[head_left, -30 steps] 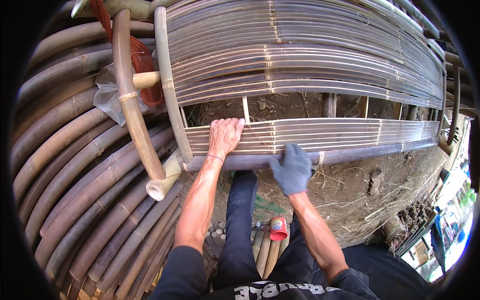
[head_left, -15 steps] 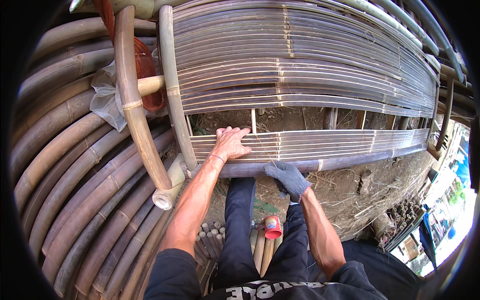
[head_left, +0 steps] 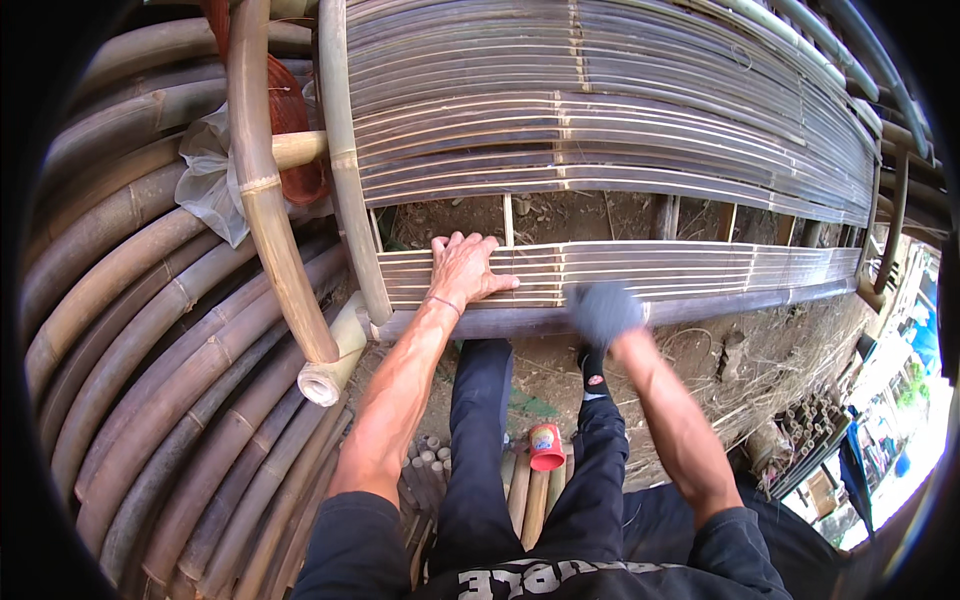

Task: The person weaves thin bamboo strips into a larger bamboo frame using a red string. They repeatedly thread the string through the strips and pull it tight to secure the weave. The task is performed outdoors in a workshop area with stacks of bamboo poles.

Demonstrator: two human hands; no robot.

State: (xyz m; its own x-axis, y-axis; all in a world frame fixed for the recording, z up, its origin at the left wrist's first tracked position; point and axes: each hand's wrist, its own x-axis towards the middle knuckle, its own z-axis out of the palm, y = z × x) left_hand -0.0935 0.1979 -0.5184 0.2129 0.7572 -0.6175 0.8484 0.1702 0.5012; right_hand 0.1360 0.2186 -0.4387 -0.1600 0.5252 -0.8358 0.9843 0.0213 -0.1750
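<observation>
My bare left hand [head_left: 468, 272] lies on the near strip of bamboo slats [head_left: 700, 266], thumb spread to the right and fingertips at its far edge. My right hand [head_left: 606, 314], in a grey glove, is over the dark front bamboo rail [head_left: 480, 323] to the right of my left hand. Motion smears its fingers, so whether it holds anything cannot be made out. Beyond a gap showing soil and crosspieces [head_left: 508, 220] lies the wider panel of bamboo slats [head_left: 450, 60].
At left a bamboo post [head_left: 258, 190] stands beside many stacked curved poles [head_left: 150, 290]. A clear plastic bag [head_left: 208, 165] and a reddish-orange bundle [head_left: 290, 135] lie behind it. Between my legs is a red can [head_left: 546, 448] on bamboo pieces. Dry straw [head_left: 690, 400] litters the ground at right.
My gloved right hand has moved right and up across the front rail, now blurred. My left hand stays on the slats, its thumb now spread farther out. The view has shifted slightly.
</observation>
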